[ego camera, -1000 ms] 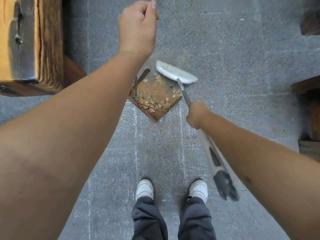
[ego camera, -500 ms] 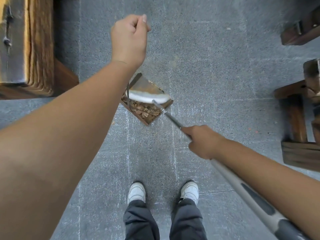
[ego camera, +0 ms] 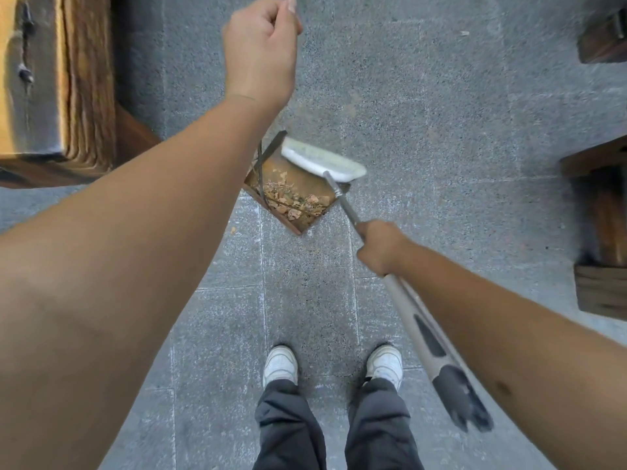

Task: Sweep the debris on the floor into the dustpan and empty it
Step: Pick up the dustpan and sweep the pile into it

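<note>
Your right hand point(ego camera: 381, 247) gripped the broom point(ego camera: 324, 160), its head at the far lip of the dustpan point(ego camera: 291, 189). Your left hand point(ego camera: 261, 52) was clenched, presumably on the pan's handle. Debris point(ego camera: 291, 201) lay inside; emptying remained.

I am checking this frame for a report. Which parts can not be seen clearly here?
Head view:
- Dustpan: left corner hidden behind the left forearm.
- Left hand: what it grips is hidden by its curled fingers.
- Broom handle: lower end blurred.
- Wooden furniture: cut off by the right edge.
</note>
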Tool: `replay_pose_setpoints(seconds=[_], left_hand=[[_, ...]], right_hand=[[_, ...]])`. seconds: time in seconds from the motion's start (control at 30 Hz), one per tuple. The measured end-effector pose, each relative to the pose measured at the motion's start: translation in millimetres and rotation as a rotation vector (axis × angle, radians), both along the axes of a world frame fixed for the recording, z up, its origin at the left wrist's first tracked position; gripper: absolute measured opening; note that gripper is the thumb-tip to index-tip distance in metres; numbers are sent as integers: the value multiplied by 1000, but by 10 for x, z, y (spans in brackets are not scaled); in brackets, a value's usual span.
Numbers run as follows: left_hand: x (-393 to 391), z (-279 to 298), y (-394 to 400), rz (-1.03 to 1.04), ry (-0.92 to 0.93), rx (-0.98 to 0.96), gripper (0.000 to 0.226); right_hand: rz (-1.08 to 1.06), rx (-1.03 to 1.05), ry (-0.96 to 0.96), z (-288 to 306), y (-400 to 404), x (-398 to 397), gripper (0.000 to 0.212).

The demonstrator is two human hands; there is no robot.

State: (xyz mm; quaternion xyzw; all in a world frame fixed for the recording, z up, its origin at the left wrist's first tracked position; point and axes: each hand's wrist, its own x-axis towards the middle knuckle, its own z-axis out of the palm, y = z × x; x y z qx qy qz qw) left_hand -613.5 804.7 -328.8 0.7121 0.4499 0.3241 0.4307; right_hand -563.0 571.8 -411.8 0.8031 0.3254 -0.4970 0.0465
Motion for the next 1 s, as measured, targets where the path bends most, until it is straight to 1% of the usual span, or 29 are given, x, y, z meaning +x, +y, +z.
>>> replay_pose_setpoints(seconds=[0.13,0.27,0.4,0.5,0.63,0.7,0.77,0.87,1.0], left_hand=[[34,-7,0,-14,28,32,37],[33,-11,3,-1,21,20,37],[-31,-13,27,22,1,-1,36],[-152,3,79,46,-14,-11,35],[-358,-10,90,72,-39,-47,33],[-433,1,49,71,-59,-59,33],[-463,15,16,63,-71,-62,33],[-472,25,-32,58,-72,-71,35],[-449,42,-55,52,-75,-86,35]], right_hand=[[65,20,54,69,-185,-111,39],[137,24,106,255,-408,-93,44],[205,52,53,468,-626,-42,52],[176,81,22,610,-710,55,56],[96,123,-37,737,-634,217,50],[-10,130,-46,712,-483,304,49],[-84,120,-93,556,-254,405,41],[-90,107,-191,256,67,406,32],[-8,-1,-153,89,137,80,27]])
